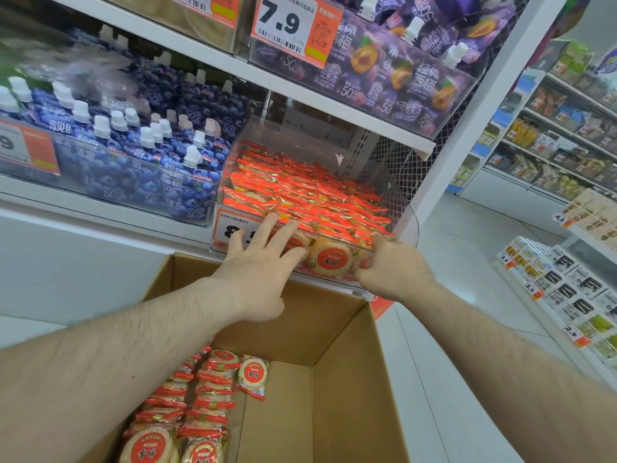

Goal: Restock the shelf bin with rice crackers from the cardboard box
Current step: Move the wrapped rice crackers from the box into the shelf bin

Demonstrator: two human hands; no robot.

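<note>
Head view: the left hand (258, 262) lies flat with fingers straight and spread against the front wall of the clear shelf bin (405, 208), partly covering the orange price label (230, 230) fixed there. The right hand (389, 267) grasps the bin's front right corner, fingers curled over the rim. Beyond both hands the bin is filled to the rim with rice crackers (310, 198) in red-and-clear wrappers; round ones show through the front wall between the hands. Below the forearms stands the open cardboard box (337, 369), with more packs of crackers (200, 392) stacked in rows along its left side, under the left forearm. Left of the left hand, a neighbouring bin holds blue spouted pouches (140, 145). Above the hands, the next shelf carries purple spouted pouches (394, 65) behind a price tag (293, 26) reading 7.9. Right of the right hand, a white floor (467, 235) runs along an aisle of stocked shelving (561, 135).
</note>
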